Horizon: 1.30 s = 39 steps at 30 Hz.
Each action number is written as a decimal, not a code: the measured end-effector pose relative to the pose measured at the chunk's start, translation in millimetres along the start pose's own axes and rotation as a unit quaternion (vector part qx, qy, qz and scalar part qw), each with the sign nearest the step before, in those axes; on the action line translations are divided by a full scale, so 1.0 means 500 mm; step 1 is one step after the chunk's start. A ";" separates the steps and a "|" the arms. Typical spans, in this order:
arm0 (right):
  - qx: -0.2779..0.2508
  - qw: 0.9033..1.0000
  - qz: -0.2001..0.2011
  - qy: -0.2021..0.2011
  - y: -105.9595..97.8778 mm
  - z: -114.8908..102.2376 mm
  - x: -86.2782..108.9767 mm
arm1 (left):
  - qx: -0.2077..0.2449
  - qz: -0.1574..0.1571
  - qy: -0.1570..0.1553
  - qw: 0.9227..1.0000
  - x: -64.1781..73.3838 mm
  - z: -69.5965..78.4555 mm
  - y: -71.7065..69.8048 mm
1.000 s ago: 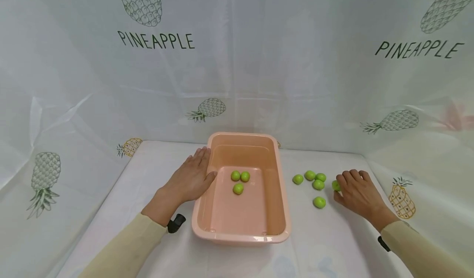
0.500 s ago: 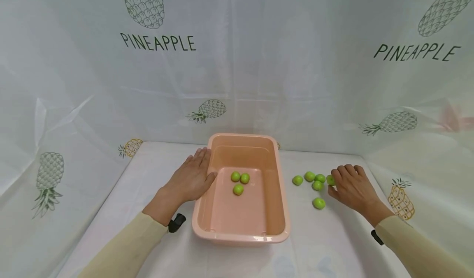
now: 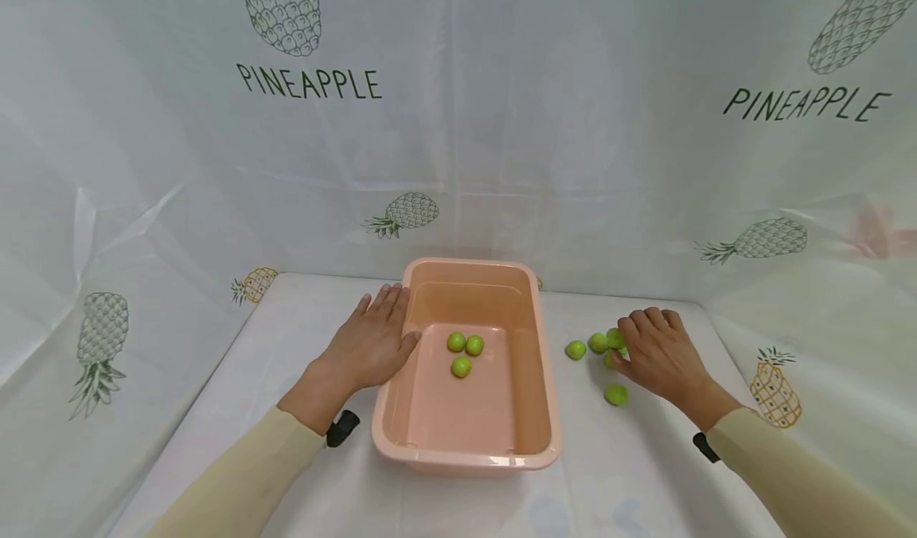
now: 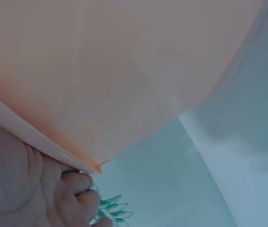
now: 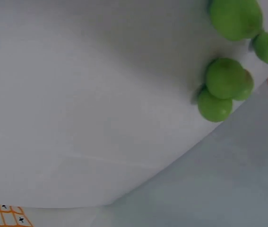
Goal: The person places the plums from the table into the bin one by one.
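Note:
A pink plastic basin (image 3: 473,463) stands in the middle of the table, with several small round green fruits in view, three of them lying in it (image 3: 461,366). My left hand (image 3: 368,343) rests along its left rim, fingers straight and thumb over the edge; the left wrist view shows the palm against the basin wall (image 4: 124,56). Right of the basin, my right hand (image 3: 661,359) pinches a green fruit (image 3: 616,337) between thumb and fingers, above the loose cluster. The right wrist view shows loose fruits (image 5: 214,105) but no fingers.
One fruit (image 3: 576,350) lies near the basin's right side, another (image 3: 598,342) behind it, and one (image 3: 616,395) closer to me. The white-covered table (image 3: 315,474) is bordered by a pineapple-print curtain (image 3: 494,124) at the back and sides.
My right hand has moved left and slightly away from me, carrying the pinched fruit from the right of the cluster to over it. The left hand and basin have stayed in place.

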State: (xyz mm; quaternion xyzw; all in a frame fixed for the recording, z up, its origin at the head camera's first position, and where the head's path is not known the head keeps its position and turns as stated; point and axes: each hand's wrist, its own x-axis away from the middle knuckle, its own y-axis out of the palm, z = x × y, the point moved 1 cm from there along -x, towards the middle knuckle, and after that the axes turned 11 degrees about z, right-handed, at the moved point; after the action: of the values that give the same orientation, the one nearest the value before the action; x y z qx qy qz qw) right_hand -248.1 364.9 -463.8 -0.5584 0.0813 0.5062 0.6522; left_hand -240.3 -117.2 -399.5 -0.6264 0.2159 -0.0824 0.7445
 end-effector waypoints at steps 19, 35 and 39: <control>-0.098 0.989 0.081 0.070 -0.037 -0.147 -0.249 | 0.011 -0.005 0.001 1.000 0.003 0.001 -0.003; -0.143 0.983 -0.055 0.102 -0.026 -0.272 -0.310 | 0.032 -0.008 -0.003 0.999 0.002 0.000 0.003; -0.142 0.983 -0.060 0.100 -0.022 -0.276 -0.308 | 0.033 -0.002 -0.002 0.999 0.003 -0.002 0.004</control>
State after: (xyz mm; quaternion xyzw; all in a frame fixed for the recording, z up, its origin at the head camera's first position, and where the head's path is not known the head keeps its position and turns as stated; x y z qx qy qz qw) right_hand -249.2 166.8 -403.5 -0.6969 0.0401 0.4138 0.5844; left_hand -239.5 -118.1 -401.6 -0.6021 0.2101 -0.0893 0.7650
